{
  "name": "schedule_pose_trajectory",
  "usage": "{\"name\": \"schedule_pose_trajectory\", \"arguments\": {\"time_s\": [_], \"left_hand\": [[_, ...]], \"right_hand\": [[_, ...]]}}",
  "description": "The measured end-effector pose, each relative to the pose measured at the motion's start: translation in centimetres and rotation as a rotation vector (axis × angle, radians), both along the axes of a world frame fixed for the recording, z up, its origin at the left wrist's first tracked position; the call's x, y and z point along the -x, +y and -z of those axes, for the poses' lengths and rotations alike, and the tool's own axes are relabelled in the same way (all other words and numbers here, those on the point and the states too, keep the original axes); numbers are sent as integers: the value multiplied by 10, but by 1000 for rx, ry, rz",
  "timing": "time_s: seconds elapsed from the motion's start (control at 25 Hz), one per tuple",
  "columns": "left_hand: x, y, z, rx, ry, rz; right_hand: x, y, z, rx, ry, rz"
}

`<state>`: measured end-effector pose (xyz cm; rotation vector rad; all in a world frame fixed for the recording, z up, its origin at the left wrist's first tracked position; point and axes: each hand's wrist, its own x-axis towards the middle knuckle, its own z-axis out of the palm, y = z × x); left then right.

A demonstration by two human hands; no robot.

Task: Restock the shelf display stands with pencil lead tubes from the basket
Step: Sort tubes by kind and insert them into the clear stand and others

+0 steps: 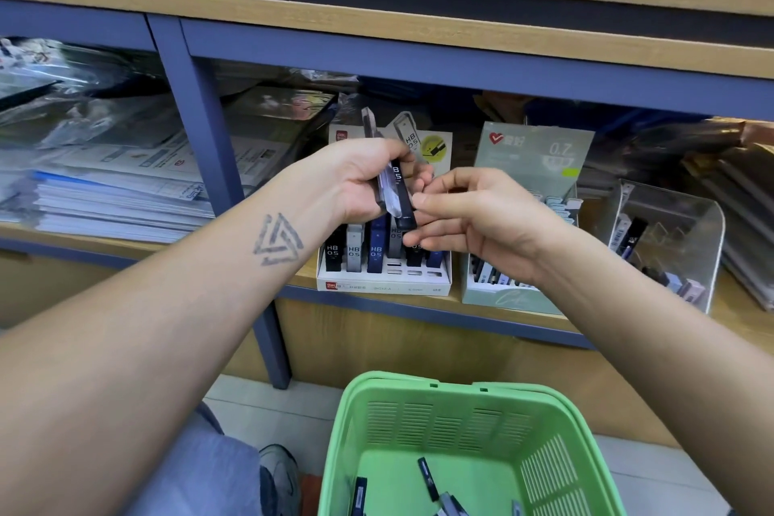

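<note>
My left hand [360, 176] grips a small bunch of pencil lead tubes [393, 189], black and clear ones, above the white HB 0.5 display stand [383, 285] on the shelf. My right hand [473, 214] meets it from the right, and its thumb and fingers pinch the lower end of the black tube. The stand's slots hold several upright tubes in black, grey and blue. A pale green 0.7 display stand [515, 297] sits just to the right. The green basket [419, 423] is on the floor below, with several loose tubes [427, 484] at its bottom.
A clear acrylic bin [708, 222] with more tubes stands at the shelf's right. Stacks of paper and plastic-wrapped goods [117, 197] fill the left compartment behind a blue upright [209, 163]. My knee and shoe [276, 478] are left of the basket.
</note>
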<state>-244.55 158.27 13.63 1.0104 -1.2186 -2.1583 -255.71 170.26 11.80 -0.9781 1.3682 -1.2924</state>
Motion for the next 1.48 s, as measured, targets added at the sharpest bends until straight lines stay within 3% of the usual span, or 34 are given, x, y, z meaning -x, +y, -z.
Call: {"name": "schedule_pose_trajectory", "arguments": {"time_s": [0.16, 0.24, 0.44, 0.72, 0.92, 1.08, 1.24, 1.48], "left_hand": [[6, 6, -1, -3, 38, 24], [5, 0, 0, 71, -33, 5], [1, -6, 1, 210, -143, 79], [-2, -7, 3, 396, -168, 77], [-4, -3, 3, 499, -227, 138], [-6, 1, 5, 496, -271, 169], [-6, -3, 5, 468, -283, 156], [-10, -2, 1, 330, -280, 279]], "right_hand": [[7, 2, 10, 8, -41, 119], [14, 5, 11, 21, 12, 161], [17, 6, 9, 33, 196, 113], [17, 2, 5, -4, 277, 61], [28, -14, -10, 160, 369, 167], [24, -21, -4, 175, 411, 144], [29, -19, 0, 208, 310, 78], [33, -15, -4, 275, 432, 67]]}}
